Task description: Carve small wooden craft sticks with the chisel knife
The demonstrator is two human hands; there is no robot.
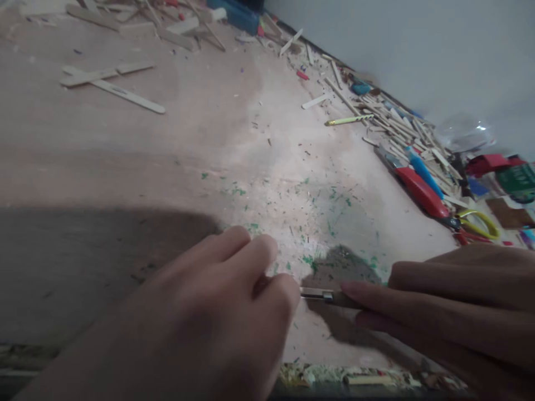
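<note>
Right hand (455,312); closed around slender piece (321,294)

Left hand (213,312), bare: broad, smooth back; rounded knuckles (263,248); uncovered wrist (104,345). Right hand (460,312), bare: long, slim fingers (418,303), tapering tips.

We are losing one end of the slim silver-and-brown tool (328,296) behind our blurred, bare left hand (221,301); the right edge is cutting off our bare right hand (455,312).
</note>
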